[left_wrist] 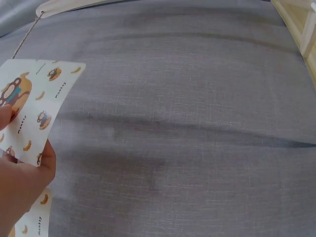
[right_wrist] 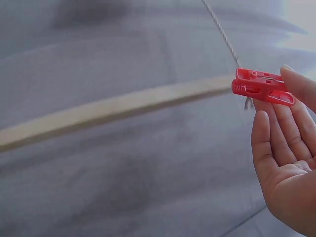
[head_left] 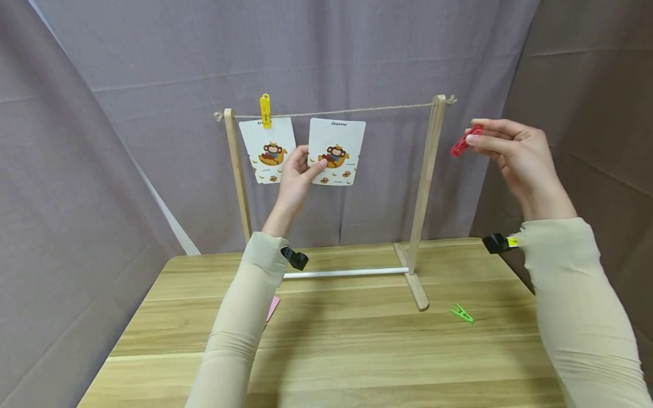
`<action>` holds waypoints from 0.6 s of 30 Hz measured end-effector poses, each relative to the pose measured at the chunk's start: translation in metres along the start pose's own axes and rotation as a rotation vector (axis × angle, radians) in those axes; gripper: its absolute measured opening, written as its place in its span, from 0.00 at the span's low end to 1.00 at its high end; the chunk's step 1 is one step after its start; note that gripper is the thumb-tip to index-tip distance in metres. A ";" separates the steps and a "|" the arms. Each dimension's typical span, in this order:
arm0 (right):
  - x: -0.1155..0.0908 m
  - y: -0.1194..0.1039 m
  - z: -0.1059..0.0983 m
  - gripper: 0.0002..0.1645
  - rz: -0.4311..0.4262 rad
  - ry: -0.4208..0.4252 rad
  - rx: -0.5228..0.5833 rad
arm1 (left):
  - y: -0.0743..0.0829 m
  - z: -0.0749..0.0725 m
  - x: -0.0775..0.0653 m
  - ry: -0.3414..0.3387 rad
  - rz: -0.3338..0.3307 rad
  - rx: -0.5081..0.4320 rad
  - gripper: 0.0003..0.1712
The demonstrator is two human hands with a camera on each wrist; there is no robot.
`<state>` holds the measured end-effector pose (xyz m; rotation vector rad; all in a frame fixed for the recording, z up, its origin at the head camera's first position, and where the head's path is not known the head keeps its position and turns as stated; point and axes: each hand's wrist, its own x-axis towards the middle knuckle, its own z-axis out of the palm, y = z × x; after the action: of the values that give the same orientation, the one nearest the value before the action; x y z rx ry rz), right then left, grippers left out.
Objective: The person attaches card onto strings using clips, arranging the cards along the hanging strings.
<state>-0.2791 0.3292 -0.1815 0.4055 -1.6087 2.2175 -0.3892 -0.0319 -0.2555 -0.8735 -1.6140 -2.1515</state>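
Observation:
In the head view my left hand (head_left: 297, 180) pinches a white card with a monkey print (head_left: 336, 136) by its lower left side, thumb in front. The card's top edge is close below the rope (head_left: 388, 107). A second monkey card (head_left: 267, 141) hangs to the left under a yellow clothespin (head_left: 265, 110). My right hand (head_left: 525, 156) holds a red clothespin (head_left: 461, 144) between thumb and fingers, right of the rack's right post (head_left: 431, 164). The right wrist view shows the red clothespin (right_wrist: 261, 86) from close by, its handle end at the thumb.
A wooden rack with a white lower bar (head_left: 352, 273) and a right foot (head_left: 417, 292) stands on the wooden table (head_left: 347, 357). A green clothespin (head_left: 462, 313) lies near that foot. Something pink (head_left: 272, 307) is partly hidden by the left sleeve. Grey curtains (head_left: 357, 51) surround the table.

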 end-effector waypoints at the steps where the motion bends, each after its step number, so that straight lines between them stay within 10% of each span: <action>1: 0.001 -0.001 0.004 0.18 -0.008 -0.008 -0.003 | 0.000 0.000 0.000 0.005 0.002 0.003 0.12; 18: 0.030 -0.014 0.091 0.19 -0.097 -0.166 -0.145 | -0.002 -0.002 -0.003 0.063 -0.013 0.005 0.08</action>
<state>-0.2982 0.2505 -0.1291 0.6260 -1.7813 2.0264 -0.3889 -0.0333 -0.2589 -0.7885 -1.5976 -2.1605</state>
